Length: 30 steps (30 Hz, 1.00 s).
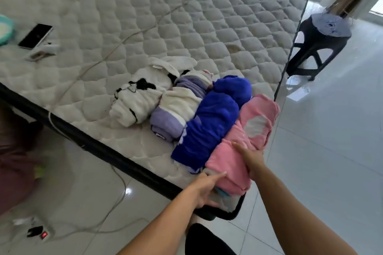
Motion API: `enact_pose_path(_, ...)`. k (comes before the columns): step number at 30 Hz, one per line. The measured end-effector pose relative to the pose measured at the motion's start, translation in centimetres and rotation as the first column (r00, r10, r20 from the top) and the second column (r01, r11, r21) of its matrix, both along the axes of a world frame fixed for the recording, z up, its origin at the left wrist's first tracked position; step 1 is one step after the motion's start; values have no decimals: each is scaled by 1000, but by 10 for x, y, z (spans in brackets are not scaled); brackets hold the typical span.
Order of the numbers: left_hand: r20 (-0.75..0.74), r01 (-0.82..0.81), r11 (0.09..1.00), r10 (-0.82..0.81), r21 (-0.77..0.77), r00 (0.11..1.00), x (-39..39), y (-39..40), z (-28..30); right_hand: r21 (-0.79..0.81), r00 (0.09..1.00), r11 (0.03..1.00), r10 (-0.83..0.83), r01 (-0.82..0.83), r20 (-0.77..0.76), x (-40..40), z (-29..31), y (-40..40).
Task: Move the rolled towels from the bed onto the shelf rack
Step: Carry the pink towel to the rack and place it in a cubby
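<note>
Several rolled towels lie side by side at the near right corner of the bed (145, 16): a white one with black marks (136, 99), a purple and cream one (178, 109), a blue one (209, 126) and a pink one (246, 136) nearest the edge. My right hand (250, 157) lies flat on top of the pink towel's near half. My left hand (204, 189) touches the pink roll's near end with its fingers stretched out. Neither hand has closed around the towel. No shelf rack is in view.
A phone (35, 36), a small white device (41, 53) and a teal bowl (5, 29) lie at the bed's left. A cable runs across the mattress to a power strip (39, 232) on the tiled floor. A dark stool (319, 41) stands right of the bed.
</note>
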State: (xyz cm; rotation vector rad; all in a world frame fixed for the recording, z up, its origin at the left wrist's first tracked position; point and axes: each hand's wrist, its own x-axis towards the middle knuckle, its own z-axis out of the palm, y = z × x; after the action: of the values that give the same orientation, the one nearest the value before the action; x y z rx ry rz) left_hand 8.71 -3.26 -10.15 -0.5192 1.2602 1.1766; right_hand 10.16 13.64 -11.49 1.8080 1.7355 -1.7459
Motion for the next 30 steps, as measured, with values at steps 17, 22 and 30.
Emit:
enact_pose_path(17,-82,-113,981,127,160,988,12,-32,43,-45,927,967,-255,252,-274,40,43,-55)
enact_pose_path(22,-182,-322,916,368,239,912,33,-97,83,78,835,994,-25,81,-549,59,105,-137)
enact_pose_path(30,-528,-563,718,689,409,496,88,-294,168,-44,557,932,177,-361,-812,66,198,-286)
